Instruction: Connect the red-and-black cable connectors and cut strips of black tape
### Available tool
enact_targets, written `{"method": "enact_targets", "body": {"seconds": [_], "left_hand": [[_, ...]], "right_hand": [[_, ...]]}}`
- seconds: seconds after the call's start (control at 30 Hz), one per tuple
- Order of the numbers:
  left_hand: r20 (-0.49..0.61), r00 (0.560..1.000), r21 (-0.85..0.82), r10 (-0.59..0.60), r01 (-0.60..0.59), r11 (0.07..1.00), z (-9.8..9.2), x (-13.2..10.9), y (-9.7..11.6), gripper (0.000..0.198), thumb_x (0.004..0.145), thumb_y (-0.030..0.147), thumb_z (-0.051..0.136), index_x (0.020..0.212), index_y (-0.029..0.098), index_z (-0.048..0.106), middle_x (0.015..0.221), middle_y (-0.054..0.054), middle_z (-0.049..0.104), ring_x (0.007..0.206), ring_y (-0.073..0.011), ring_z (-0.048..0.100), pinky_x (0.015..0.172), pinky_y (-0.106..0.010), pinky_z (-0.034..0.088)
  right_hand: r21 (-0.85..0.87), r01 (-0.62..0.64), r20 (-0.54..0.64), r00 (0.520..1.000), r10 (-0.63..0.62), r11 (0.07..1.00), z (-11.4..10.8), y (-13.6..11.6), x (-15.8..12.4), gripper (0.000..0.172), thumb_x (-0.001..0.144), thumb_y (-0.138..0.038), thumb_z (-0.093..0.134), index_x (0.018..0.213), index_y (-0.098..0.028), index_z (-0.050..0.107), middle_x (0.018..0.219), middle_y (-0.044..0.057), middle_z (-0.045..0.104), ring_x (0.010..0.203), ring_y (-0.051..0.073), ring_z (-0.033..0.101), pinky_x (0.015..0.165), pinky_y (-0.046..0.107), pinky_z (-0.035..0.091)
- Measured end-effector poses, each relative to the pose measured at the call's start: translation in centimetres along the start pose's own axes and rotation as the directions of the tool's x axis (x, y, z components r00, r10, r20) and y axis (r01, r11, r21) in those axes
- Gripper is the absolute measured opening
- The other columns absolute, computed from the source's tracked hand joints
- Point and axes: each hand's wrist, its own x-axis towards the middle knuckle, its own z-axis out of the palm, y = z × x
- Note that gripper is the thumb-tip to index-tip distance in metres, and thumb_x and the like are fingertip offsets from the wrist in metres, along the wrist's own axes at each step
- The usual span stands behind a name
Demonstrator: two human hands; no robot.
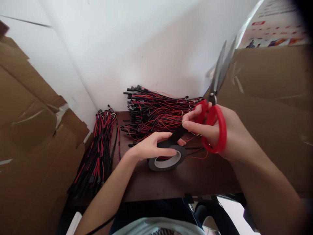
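Observation:
My left hand (154, 147) grips a roll of black tape (167, 164), its thumb resting over the white inner core. A strip of tape (179, 133) runs from the roll up to my right hand (215, 127), where thumb and forefinger pinch its end. Red-handled scissors (221, 130) also hang on the fingers of my right hand, blades pointing up and slightly parted. Behind both hands lies a large pile of black and red cables (151, 114). Part of that pile is hidden by my right hand.
Another bundle of cables (99, 153) lies to the left on the dark brown table (190, 182). Cardboard (36, 130) stands at the left, and a cardboard box (269, 98) borders the right side. A white wall (137, 49) rises behind the table.

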Motion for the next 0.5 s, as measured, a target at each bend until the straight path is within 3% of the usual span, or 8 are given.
{"method": "enact_targets", "body": {"seconds": [0.1,0.17,0.3,0.37,0.5], "left_hand": [[-0.057,0.998,0.079,0.027,-0.022,0.997,0.9,-0.9,0.9,0.025,0.080,0.027,0.068,0.102,0.016,0.069,0.116,-0.010,0.068,0.110,-0.0257,0.062,0.096,-0.035,0.047],[-0.083,0.996,0.230,0.014,0.005,0.973,1.7,-1.8,2.0,0.022,0.082,0.025,0.066,0.100,0.015,0.069,0.110,-0.009,0.069,0.105,-0.0249,0.062,0.095,-0.035,0.046],[-0.145,0.983,0.558,-0.117,0.179,0.811,3.1,-3.7,4.2,0.026,0.085,0.034,0.062,0.103,0.015,0.069,0.104,-0.009,0.070,0.098,-0.0261,0.061,0.090,-0.038,0.046],[-0.199,0.965,0.585,-0.173,0.258,0.769,3.4,-4.4,4.4,0.032,0.087,0.041,0.060,0.106,0.016,0.069,0.108,-0.010,0.069,0.102,-0.0280,0.060,0.091,-0.040,0.046],[-0.190,0.973,0.409,-0.129,0.198,0.891,2.9,-4.7,3.5,0.031,0.092,0.038,0.053,0.115,0.022,0.066,0.118,-0.007,0.067,0.114,-0.0257,0.057,0.100,-0.038,0.042]], "right_hand": [[0.001,-0.001,-0.042,0.999,0.002,1.000,-1.1,0.9,-1.6,0.030,0.065,-0.026,0.079,0.075,-0.021,0.051,0.073,-0.004,0.063,0.062,0.010,0.058,0.058,0.022,0.049],[0.034,0.001,-0.054,0.999,0.001,0.999,-1.4,1.7,-2.9,0.031,0.067,-0.027,0.079,0.078,-0.021,0.051,0.075,-0.004,0.064,0.067,0.011,0.059,0.064,0.024,0.049],[0.095,-0.060,-0.094,0.993,0.069,0.994,-0.8,3.5,-5.2,0.030,0.069,-0.029,0.077,0.078,-0.020,0.049,0.076,-0.002,0.063,0.068,0.013,0.058,0.067,0.027,0.047],[0.170,-0.105,-0.128,0.983,0.127,0.980,-0.2,4.2,-5.9,0.032,0.068,-0.032,0.078,0.077,-0.020,0.050,0.076,-0.001,0.062,0.065,0.013,0.056,0.064,0.028,0.046],[0.202,-0.120,-0.223,0.961,0.165,0.972,0.4,5.1,-5.9,0.031,0.066,-0.034,0.078,0.073,-0.020,0.051,0.074,0.000,0.061,0.064,0.015,0.055,0.062,0.029,0.045]]}}
